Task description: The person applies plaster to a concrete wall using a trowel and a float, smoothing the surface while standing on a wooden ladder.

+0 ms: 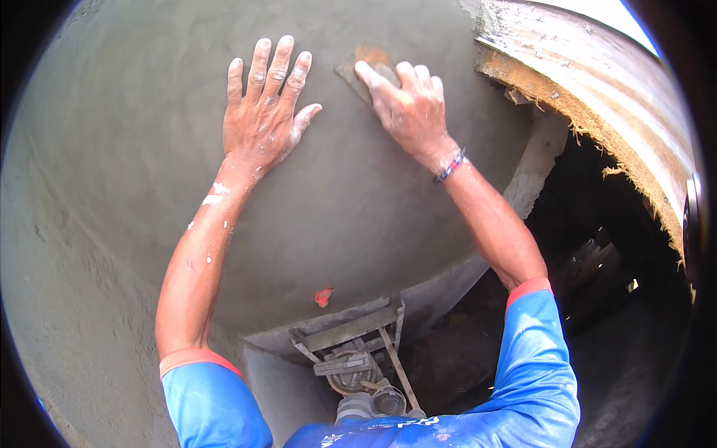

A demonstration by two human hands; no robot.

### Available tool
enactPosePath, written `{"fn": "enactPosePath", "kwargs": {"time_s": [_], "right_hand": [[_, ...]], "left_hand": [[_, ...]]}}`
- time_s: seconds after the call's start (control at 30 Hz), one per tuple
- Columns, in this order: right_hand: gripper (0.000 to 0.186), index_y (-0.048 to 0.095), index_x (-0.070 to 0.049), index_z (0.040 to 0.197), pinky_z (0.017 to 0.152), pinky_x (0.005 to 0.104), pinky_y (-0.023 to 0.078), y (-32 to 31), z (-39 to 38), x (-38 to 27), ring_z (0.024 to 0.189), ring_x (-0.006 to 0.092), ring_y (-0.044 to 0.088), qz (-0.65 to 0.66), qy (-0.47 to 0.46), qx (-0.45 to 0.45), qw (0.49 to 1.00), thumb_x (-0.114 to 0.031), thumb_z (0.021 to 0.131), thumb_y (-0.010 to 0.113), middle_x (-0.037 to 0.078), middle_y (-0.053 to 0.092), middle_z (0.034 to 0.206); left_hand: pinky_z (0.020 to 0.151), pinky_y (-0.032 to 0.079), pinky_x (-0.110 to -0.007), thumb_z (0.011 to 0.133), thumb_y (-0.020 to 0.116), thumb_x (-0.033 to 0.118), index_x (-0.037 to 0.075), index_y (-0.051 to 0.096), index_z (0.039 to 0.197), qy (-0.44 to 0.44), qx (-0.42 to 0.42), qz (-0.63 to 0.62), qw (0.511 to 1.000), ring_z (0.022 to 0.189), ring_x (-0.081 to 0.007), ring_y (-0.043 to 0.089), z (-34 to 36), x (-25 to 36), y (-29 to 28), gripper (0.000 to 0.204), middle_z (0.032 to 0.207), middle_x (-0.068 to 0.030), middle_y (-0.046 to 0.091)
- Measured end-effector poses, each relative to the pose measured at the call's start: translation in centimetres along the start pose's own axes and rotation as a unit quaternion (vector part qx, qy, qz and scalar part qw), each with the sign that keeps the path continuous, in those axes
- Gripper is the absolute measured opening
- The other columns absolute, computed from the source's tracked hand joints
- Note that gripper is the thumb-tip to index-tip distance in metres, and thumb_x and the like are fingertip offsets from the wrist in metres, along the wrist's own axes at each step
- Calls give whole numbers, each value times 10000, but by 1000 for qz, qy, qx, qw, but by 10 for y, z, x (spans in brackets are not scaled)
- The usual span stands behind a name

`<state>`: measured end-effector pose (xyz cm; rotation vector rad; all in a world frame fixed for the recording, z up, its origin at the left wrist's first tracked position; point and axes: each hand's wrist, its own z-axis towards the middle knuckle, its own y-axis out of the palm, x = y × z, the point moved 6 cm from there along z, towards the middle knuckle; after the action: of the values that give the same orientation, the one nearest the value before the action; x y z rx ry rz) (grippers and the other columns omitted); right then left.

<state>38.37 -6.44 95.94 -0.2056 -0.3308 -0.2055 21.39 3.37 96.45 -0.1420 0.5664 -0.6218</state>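
In front of me is a wall of smooth grey plaster (328, 201). My left hand (261, 119) lies flat against it with the fingers spread, holding nothing. White-grey smears mark its fingers and the forearm. To its right, my right hand (411, 108) is closed round a flat grey and orange-brown piece (372, 56) and presses it to the plaster. Most of that piece is hidden under the fingers, so its exact kind does not show. A beaded bracelet (449, 166) circles my right wrist.
Low on the wall sits a small orange-red fitting (323, 297). Below it stands a wooden frame (351, 328), with a bucket (388, 401) near my feet. A corrugated sheet (597, 82) edged with rough timber (582, 112) juts in at upper right, above a dark space.
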Motion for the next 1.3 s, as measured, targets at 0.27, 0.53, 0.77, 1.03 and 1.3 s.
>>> {"fn": "enactPosePath", "kwargs": {"time_s": [0.27, 0.53, 0.77, 1.03, 1.3], "right_hand": [[410, 659, -166, 1295, 812, 434, 519, -6, -79, 97, 857, 343, 616, 81, 313, 91, 942, -123, 889, 628, 172, 636, 941], [357, 670, -183, 1258, 763, 441, 514, -20, 32, 70, 863, 337, 627, 20, 169, 91, 981, -164, 904, 629, 154, 629, 964], [417, 628, -78, 1321, 821, 429, 517, 8, -130, 74, 876, 324, 627, 103, 365, 61, 923, -104, 905, 598, 179, 634, 975], [386, 658, -183, 1274, 778, 463, 525, -17, 33, 96, 879, 377, 616, 38, 199, 81, 976, -197, 889, 635, 181, 603, 942], [390, 661, -194, 1281, 799, 460, 529, 6, -48, 57, 868, 362, 620, 68, 271, 48, 959, -192, 892, 632, 161, 604, 966]], "left_hand": [[1184, 163, -589, 909, 603, 569, 229, 338, 1540, -77, 58, 59, 994, 1511, -318, 154, 14, -39, -19, 764, 1647, -44, 185], [1220, 111, -541, 943, 586, 487, 204, 268, 1571, -65, 49, 25, 996, 1534, -279, 68, 7, -43, -16, 758, 1671, -4, 98], [1222, 114, -534, 937, 596, 480, 199, 267, 1571, -80, 47, 30, 995, 1532, -285, 77, 8, -42, -16, 768, 1667, -22, 122], [1212, 126, -548, 938, 594, 492, 200, 296, 1560, -64, 38, 31, 997, 1521, -315, 113, 4, -46, -17, 749, 1661, -51, 138], [1210, 112, -558, 1008, 426, 546, 173, 231, 1581, -145, 112, 91, 979, 1521, -337, 93, -4, -92, -29, 711, 1659, -85, 125]]}}
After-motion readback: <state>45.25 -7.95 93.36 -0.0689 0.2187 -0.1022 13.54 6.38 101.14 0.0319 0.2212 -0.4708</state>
